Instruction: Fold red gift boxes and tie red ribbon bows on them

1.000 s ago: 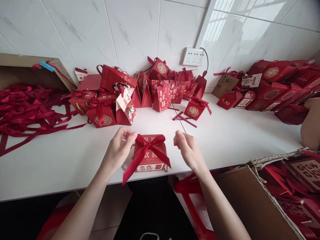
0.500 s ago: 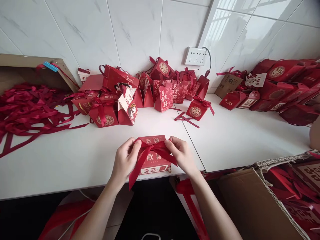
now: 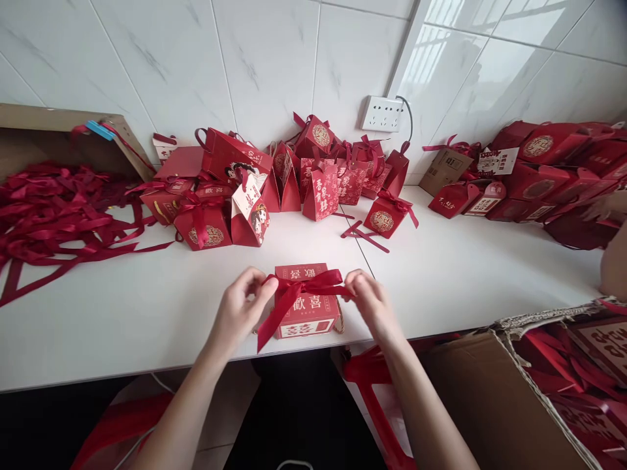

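Observation:
A red gift box [image 3: 306, 313] with white and gold characters rests at the front edge of the white table. Across its top lies a dark red ribbon bow [image 3: 304, 287], one tail hanging over the box's left front. My left hand [image 3: 245, 301] pinches the bow's left side between thumb and forefinger. On the right, my right hand [image 3: 368, 299] has its fingers closed on the ribbon's right end, just off the box's edge. Twisted cord shows at the box's lower right side.
Finished-looking red boxes [image 3: 321, 189] stand along the tiled wall. Loose ribbons [image 3: 59, 215] spill from a carton at left. More boxes [image 3: 543, 183] are stacked at right, near another person's arm [image 3: 614, 264]. An open carton [image 3: 490, 385] is at lower right.
My right hand has moved right, away from the knot, drawing the ribbon sideways. The box sits slightly further right and flatter, and the bow's right tail no longer hangs over its front.

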`<state>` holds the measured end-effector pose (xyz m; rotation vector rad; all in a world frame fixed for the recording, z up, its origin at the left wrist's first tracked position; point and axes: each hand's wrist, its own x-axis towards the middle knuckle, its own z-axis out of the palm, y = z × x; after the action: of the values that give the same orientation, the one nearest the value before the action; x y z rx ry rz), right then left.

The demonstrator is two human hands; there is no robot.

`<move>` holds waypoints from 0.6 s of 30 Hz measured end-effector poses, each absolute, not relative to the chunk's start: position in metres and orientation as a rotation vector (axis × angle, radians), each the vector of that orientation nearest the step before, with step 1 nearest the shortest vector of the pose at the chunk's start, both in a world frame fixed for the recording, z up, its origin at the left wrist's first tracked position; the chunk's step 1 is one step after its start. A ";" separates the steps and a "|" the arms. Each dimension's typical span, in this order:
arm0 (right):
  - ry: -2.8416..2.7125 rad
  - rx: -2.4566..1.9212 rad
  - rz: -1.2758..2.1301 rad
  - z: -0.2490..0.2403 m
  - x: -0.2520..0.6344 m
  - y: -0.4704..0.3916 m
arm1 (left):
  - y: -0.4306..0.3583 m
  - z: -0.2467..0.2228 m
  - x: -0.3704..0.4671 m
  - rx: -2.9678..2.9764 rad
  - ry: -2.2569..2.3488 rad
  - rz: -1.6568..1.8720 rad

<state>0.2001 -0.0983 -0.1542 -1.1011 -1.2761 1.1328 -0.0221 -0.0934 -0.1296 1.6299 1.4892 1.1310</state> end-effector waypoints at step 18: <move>-2.016 -1.003 -0.448 -0.128 0.121 -0.151 | -0.059 -0.088 -0.015 2.153 1.104 0.666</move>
<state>0.1214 -0.1508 -0.1283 -1.0033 -2.0158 -0.4478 -0.0148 -0.0595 -0.0875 2.1531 1.1042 0.6659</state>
